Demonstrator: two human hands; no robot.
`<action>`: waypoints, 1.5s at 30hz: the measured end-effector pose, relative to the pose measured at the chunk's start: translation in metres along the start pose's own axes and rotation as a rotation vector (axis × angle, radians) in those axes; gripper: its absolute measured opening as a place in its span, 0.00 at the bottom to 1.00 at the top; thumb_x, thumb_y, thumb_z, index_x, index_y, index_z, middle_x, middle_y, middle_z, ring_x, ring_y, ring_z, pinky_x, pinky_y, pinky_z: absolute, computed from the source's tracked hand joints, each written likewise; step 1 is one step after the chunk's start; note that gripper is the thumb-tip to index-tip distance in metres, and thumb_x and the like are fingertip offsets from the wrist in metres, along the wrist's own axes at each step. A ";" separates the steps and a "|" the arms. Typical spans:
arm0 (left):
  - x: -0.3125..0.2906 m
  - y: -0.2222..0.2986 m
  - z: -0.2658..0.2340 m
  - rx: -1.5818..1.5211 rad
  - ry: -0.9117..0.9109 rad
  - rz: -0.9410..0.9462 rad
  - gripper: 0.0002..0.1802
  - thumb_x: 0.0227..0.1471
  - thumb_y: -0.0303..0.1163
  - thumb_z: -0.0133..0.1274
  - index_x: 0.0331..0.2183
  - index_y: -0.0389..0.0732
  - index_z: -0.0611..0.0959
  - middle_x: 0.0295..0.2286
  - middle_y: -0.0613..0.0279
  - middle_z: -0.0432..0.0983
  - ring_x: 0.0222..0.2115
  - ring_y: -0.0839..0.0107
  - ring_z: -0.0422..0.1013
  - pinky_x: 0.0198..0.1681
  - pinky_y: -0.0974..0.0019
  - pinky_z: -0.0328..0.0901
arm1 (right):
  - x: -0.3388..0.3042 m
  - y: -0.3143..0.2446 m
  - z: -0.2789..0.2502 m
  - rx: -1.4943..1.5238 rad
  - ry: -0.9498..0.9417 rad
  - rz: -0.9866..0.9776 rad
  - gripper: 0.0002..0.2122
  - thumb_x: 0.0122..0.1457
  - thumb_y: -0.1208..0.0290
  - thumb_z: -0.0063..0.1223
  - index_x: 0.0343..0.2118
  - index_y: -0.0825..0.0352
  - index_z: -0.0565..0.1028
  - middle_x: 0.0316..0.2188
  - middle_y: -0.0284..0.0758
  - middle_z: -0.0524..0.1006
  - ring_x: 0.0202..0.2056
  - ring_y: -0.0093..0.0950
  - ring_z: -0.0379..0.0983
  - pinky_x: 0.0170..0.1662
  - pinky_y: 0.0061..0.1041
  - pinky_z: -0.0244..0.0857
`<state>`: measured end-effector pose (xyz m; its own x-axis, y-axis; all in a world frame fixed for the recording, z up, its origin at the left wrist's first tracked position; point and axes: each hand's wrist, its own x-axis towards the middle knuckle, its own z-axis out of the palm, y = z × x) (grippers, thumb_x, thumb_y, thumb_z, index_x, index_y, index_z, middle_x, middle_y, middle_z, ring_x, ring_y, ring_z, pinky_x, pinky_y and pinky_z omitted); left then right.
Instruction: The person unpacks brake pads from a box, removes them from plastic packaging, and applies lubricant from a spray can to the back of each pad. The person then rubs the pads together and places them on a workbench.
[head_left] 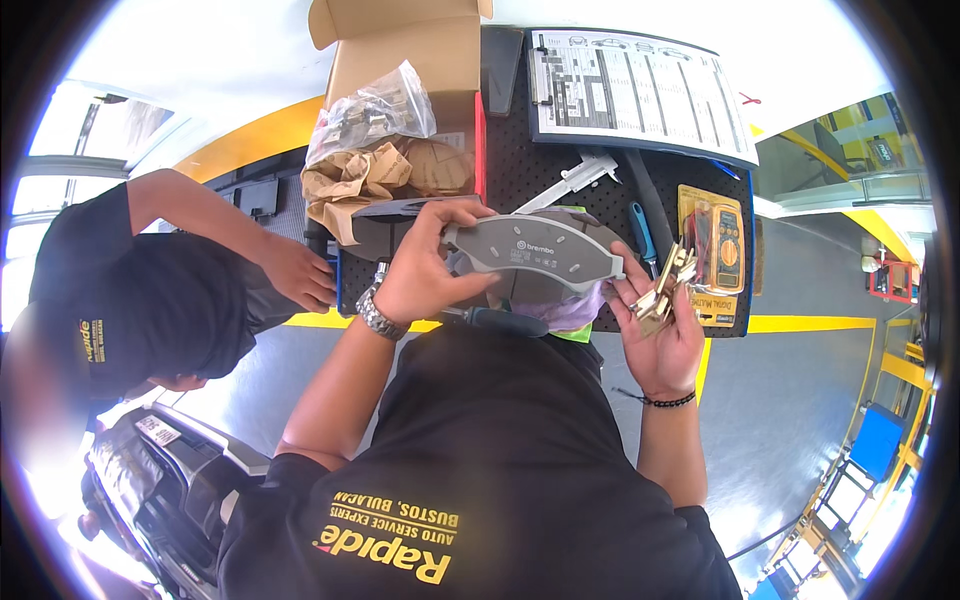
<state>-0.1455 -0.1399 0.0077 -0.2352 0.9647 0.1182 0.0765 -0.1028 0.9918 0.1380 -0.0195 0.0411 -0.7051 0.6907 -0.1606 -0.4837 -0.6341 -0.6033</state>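
A grey brake pad [545, 246] is held up above the near side of the black work top. My left hand [425, 262] pinches its left end, thumb below and fingers above. In my right hand [662, 340], palm up, lie several gold-coloured metal clips [668, 285], held between fingers and thumb. The right fingertips reach the pad's right end; whether they grip it is hard to tell. Below the pad are a purple cloth [578, 312] and a tool with a dark blue handle [508, 322]. Another dark pad [385, 236] lies left of my left hand, partly hidden.
An opened cardboard box [478, 150] holds brown paper [355, 180] and a plastic bag of small parts [372, 112]. Behind lies a clipboard [640, 95]. Calipers [570, 182], a blue-handled screwdriver [642, 232] and a packaged multimeter [722, 248] lie rightward. A co-worker's hand [300, 272] rests at the left edge.
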 end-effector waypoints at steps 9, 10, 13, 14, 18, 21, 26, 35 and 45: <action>-0.012 0.056 0.028 0.859 -0.117 -0.197 0.45 0.32 0.25 0.67 0.56 0.42 0.72 0.45 0.52 0.71 0.47 0.56 0.71 0.52 0.60 0.66 | -0.001 -0.003 0.014 0.077 -0.102 0.047 0.20 0.72 0.58 0.29 0.52 0.65 0.71 0.65 0.61 0.54 0.65 0.49 0.57 0.65 0.45 0.53; -0.009 0.065 0.030 0.834 -0.174 -0.224 0.41 0.34 0.24 0.65 0.55 0.42 0.73 0.45 0.53 0.71 0.46 0.56 0.71 0.52 0.60 0.66 | -0.001 -0.006 0.020 0.061 -0.164 0.054 0.20 0.72 0.56 0.29 0.50 0.65 0.71 0.65 0.61 0.55 0.64 0.50 0.57 0.65 0.46 0.54; -0.003 0.051 0.018 0.470 -0.197 -0.027 0.37 0.36 0.24 0.65 0.52 0.41 0.74 0.44 0.52 0.71 0.46 0.56 0.71 0.52 0.59 0.66 | -0.005 -0.019 0.037 -0.012 -0.337 0.071 0.19 0.72 0.53 0.28 0.41 0.64 0.69 0.62 0.57 0.61 0.61 0.50 0.63 0.62 0.48 0.58; -0.001 0.047 0.012 0.433 -0.265 0.047 0.34 0.39 0.26 0.69 0.50 0.42 0.73 0.48 0.51 0.72 0.50 0.58 0.71 0.53 0.58 0.66 | -0.006 -0.023 0.044 -0.037 -0.358 0.060 0.20 0.72 0.52 0.28 0.38 0.64 0.68 0.59 0.54 0.65 0.58 0.49 0.67 0.60 0.48 0.62; -0.002 0.038 0.017 -0.238 -0.318 0.037 0.40 0.42 0.24 0.71 0.52 0.45 0.64 0.53 0.47 0.71 0.55 0.58 0.69 0.54 0.54 0.67 | 0.003 -0.028 0.028 0.097 -0.290 -0.066 0.21 0.72 0.54 0.27 0.45 0.66 0.71 0.49 0.47 0.73 0.54 0.45 0.71 0.57 0.47 0.65; -0.003 0.039 0.021 -0.489 -0.245 0.023 0.41 0.44 0.22 0.69 0.54 0.45 0.62 0.53 0.49 0.72 0.57 0.60 0.67 0.58 0.54 0.64 | -0.001 -0.025 0.008 0.046 -0.182 -0.065 0.21 0.72 0.54 0.27 0.48 0.65 0.71 0.49 0.47 0.74 0.53 0.43 0.72 0.57 0.47 0.64; -0.013 0.071 0.024 -0.631 -0.206 -0.552 0.53 0.42 0.22 0.70 0.62 0.47 0.54 0.60 0.47 0.62 0.60 0.51 0.63 0.60 0.53 0.63 | -0.007 0.003 -0.001 -0.044 0.077 0.073 0.20 0.72 0.56 0.31 0.50 0.67 0.70 0.49 0.47 0.75 0.53 0.44 0.71 0.56 0.48 0.65; -0.022 0.035 0.040 -1.561 -0.558 -0.203 0.80 0.21 0.56 0.78 0.68 0.60 0.43 0.68 0.50 0.34 0.67 0.33 0.30 0.69 0.41 0.41 | -0.031 -0.036 -0.038 0.039 0.112 -0.045 0.21 0.73 0.56 0.27 0.49 0.68 0.70 0.45 0.45 0.76 0.47 0.42 0.76 0.51 0.44 0.70; -0.039 0.074 0.075 -1.567 -0.393 -0.068 0.77 0.23 0.68 0.70 0.68 0.62 0.43 0.68 0.47 0.28 0.66 0.30 0.26 0.67 0.38 0.42 | -0.032 -0.043 -0.046 0.067 0.139 0.043 0.21 0.72 0.55 0.28 0.48 0.66 0.71 0.46 0.47 0.77 0.50 0.43 0.73 0.52 0.45 0.69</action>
<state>-0.0578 -0.1673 0.0729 0.0714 0.9515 0.2993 -0.9943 0.0442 0.0966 0.2050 0.0022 0.0366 -0.6497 0.7009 -0.2943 -0.4917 -0.6827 -0.5405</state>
